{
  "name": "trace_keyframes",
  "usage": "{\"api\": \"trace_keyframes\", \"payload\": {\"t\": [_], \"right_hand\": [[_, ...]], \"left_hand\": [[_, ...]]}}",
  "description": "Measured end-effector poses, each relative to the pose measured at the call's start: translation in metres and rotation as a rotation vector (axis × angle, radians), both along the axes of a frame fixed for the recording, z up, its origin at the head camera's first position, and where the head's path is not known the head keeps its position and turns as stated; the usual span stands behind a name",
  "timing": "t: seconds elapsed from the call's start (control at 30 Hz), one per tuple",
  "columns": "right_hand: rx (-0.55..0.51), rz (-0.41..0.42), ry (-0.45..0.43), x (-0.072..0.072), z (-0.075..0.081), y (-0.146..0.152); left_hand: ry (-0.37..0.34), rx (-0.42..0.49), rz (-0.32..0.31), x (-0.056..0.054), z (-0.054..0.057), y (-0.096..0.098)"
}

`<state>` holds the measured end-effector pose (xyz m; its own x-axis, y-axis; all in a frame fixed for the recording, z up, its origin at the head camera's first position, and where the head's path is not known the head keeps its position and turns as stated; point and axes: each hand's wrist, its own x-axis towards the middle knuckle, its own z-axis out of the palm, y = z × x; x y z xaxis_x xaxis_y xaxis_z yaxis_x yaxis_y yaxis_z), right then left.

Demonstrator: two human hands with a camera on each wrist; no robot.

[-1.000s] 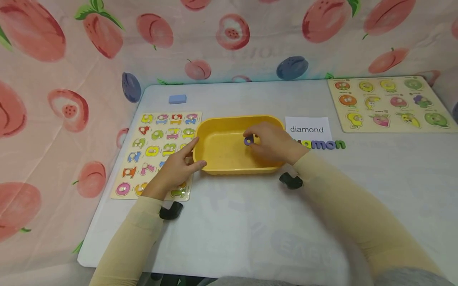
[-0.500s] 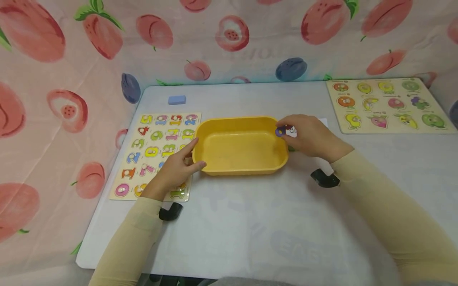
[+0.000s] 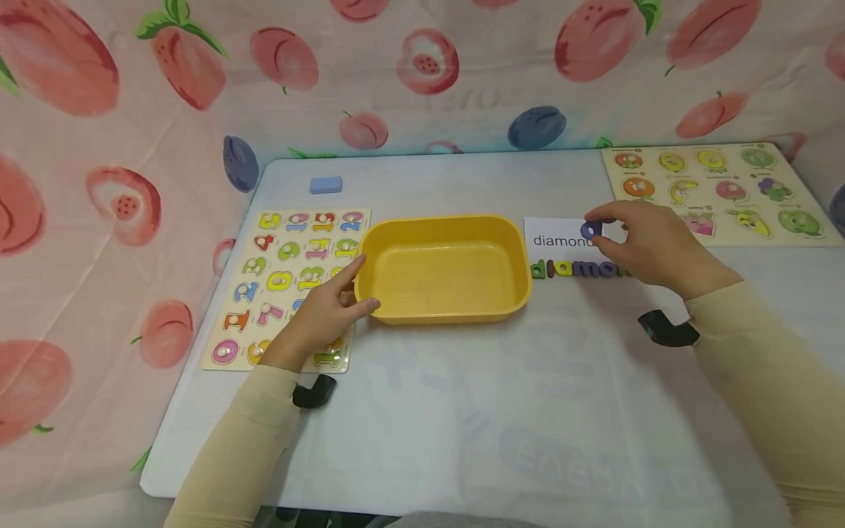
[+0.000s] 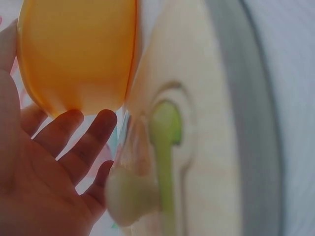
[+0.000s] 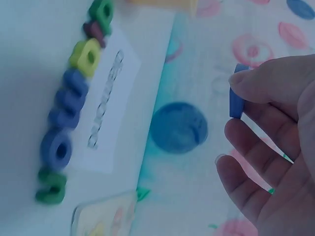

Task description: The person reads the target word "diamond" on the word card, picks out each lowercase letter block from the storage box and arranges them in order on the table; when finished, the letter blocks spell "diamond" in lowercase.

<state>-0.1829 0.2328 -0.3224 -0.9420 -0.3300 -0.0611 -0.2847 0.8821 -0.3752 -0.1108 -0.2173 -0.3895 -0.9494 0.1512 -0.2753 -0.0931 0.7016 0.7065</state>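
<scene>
My right hand [image 3: 660,246] pinches a small purple letter piece [image 3: 590,230] with a round hole, raised over the right part of a white card [image 3: 544,227] printed "diamond". In the right wrist view this piece [image 5: 236,104] shows edge-on between thumb and finger, its shape partly hidden. Below the card lies a row of coloured letters [image 3: 584,270] reading "diamon", its right end covered by the hand. My left hand [image 3: 323,312] holds the left end of a yellow basin [image 3: 442,317], thumb at the rim. In the left wrist view the fingertips rest against the basin's end wall [image 4: 78,93].
A wooden number puzzle board [image 3: 227,334] with knobs lies under the left hand, beside the basin. At the back right is a fruit puzzle board [image 3: 766,238]. A blue block [image 3: 326,185] sits near the table's back edge. Fruit-print cloth [image 3: 475,66] hangs behind.
The right hand has carried the purple letter piece from inside the basin rightward to above the card. The left hand and basin have stayed in place.
</scene>
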Motion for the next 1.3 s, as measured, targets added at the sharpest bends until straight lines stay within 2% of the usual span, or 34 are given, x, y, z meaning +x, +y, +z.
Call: {"api": "trace_keyframes", "payload": {"t": [0.2,0.53,0.87,1.3], "right_hand": [[0.004,-0.053,-0.07,0.001,-0.007,0.025],[0.019,-0.087,-0.044,0.003,-0.026,0.057],[0.009,-0.124,-0.111,0.007,-0.038,0.075],[0.005,-0.177,-0.241,0.006,-0.05,0.088]], "left_hand": [[0.011,0.006,-0.002,0.0,0.0,0.0],[0.005,0.003,0.001,0.0,0.001,0.0],[0.002,-0.011,0.004,0.0,0.001,0.001],[0.007,-0.009,0.004,0.0,-0.001,0.0]]}}
